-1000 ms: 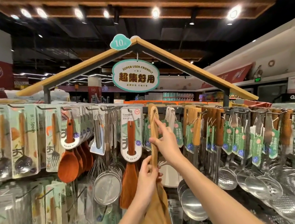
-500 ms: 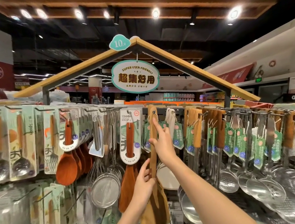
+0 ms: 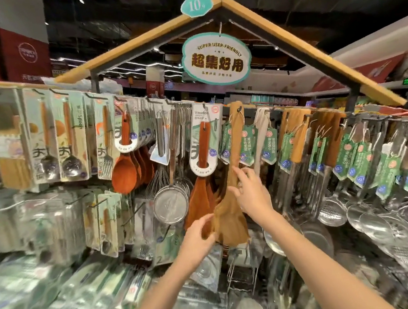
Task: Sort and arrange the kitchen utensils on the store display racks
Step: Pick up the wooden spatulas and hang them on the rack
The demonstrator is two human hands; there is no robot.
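Spatula (image 3: 233, 217), pale wood, hangs from a hook on the display rack (image 3: 320, 115) by the hole in its handle top, blade down, just right of a darker wooden spatula (image 3: 200, 200) in a white card sleeve. The left hand (image 3: 198, 238) touches the blade's lower left edge, fingers loosely curled on it. The right hand (image 3: 252, 194) rests against the handle where it widens, fingers spread rather than closed around it. Steel strainers (image 3: 170, 206) hang to the left, tagged ladles and skimmers (image 3: 331, 212) to the right. Overhead hangs an oval sign (image 3: 216, 59).
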